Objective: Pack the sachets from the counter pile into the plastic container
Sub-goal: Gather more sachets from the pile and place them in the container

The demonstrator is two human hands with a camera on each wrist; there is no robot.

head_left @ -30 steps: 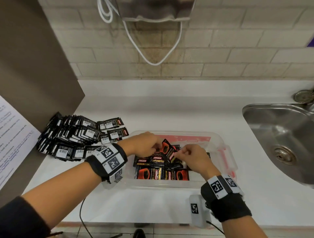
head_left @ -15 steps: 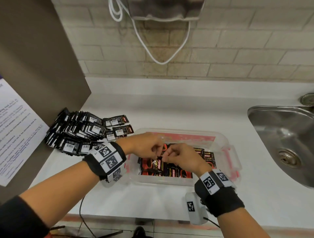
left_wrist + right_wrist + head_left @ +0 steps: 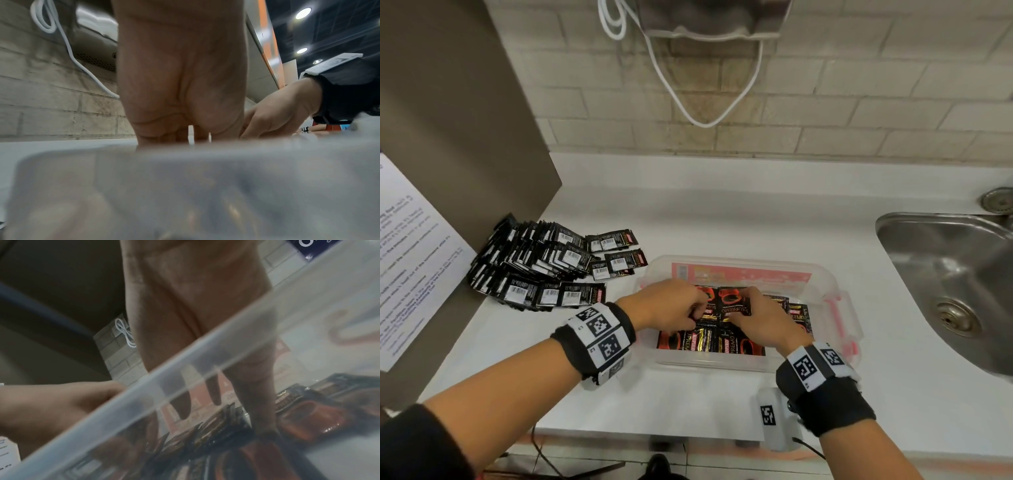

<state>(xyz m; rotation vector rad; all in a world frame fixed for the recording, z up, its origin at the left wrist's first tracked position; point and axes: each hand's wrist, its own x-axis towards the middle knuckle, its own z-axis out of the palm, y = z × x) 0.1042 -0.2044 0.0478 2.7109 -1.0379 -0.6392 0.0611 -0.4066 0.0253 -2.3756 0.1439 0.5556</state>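
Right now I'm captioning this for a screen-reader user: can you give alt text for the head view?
Both hands, left hand and right hand, handle sachets inside a clear plastic container on a white counter. A sachet pile lies to its left, a steel sink to its right.

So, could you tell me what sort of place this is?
Probably a pantry or kitchenette: a white counter with a steel sink set in, and a tiled wall behind.
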